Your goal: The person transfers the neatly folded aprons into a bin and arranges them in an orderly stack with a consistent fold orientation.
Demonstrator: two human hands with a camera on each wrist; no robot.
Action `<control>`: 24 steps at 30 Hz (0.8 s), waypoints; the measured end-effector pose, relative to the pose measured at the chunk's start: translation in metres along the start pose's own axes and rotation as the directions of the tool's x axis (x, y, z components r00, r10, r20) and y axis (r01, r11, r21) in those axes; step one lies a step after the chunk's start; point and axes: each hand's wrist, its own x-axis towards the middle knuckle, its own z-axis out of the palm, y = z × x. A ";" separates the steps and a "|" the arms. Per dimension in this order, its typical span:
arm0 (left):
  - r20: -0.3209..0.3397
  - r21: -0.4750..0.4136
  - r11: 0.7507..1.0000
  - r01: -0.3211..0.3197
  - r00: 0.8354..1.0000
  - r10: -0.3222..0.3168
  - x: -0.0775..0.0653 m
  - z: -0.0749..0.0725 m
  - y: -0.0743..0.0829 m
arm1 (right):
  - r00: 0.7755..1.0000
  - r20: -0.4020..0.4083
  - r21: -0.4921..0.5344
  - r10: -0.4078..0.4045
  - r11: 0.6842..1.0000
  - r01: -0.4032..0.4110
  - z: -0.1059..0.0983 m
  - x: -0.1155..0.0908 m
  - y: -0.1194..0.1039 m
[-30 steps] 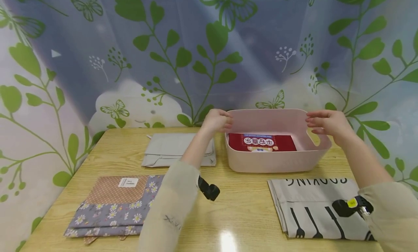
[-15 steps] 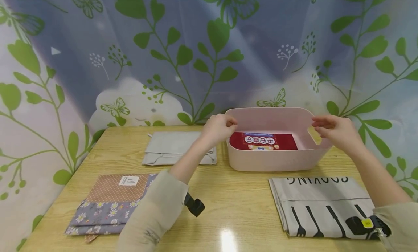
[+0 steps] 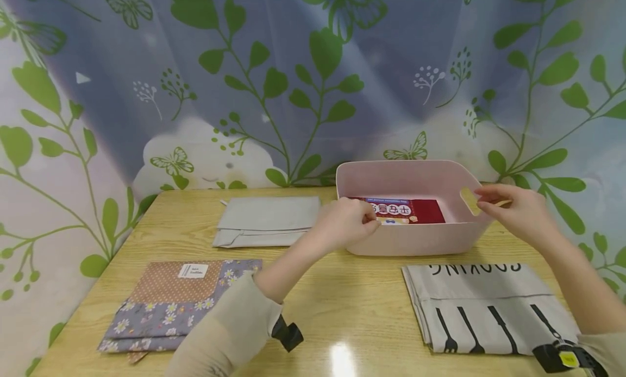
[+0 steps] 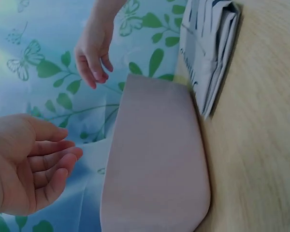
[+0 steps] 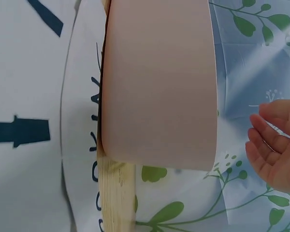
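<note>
A pink plastic basket (image 3: 411, 240) stands at the back right of the table, a folded dark red cloth (image 3: 427, 211) with white printed characters inside it. My left hand (image 3: 344, 220) hovers over the basket's front left part, covering some of it in the head view. Its fingers (image 4: 53, 157) are loosely curled and hold nothing. By the basket's right end, near the handle hole, is my right hand (image 3: 518, 209). The right wrist view shows its fingers (image 5: 268, 140) relaxed and apart from the basket wall.
Folded on the table (image 3: 352, 301) lie a grey cloth (image 3: 269, 217) at back left, a daisy-patterned cloth (image 3: 171, 306) with a brown dotted panel at front left, and a whitish cloth (image 3: 489, 312) with printed cutlery at front right. A leaf-patterned curtain (image 3: 313, 94) hangs behind.
My left hand has moved right and down, from the basket's left end to over its front left part. My right hand has shifted slightly right and down. The basket and cloths stay put.
</note>
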 end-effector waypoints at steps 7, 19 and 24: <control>0.038 0.089 0.995 -0.049 0.998 0.046 -0.008 0.017 0.011 | 0.998 0.054 -0.074 -0.028 0.997 0.032 -0.005 -0.017 0.006; 0.047 0.153 0.980 -0.126 0.992 0.121 -0.019 0.051 0.023 | 0.997 0.067 -0.140 -0.029 0.989 0.038 -0.004 -0.041 0.027; 0.099 0.055 0.997 -0.061 0.994 0.055 -0.018 0.063 0.028 | 0.994 0.107 -0.166 0.006 0.986 0.012 -0.007 -0.049 0.038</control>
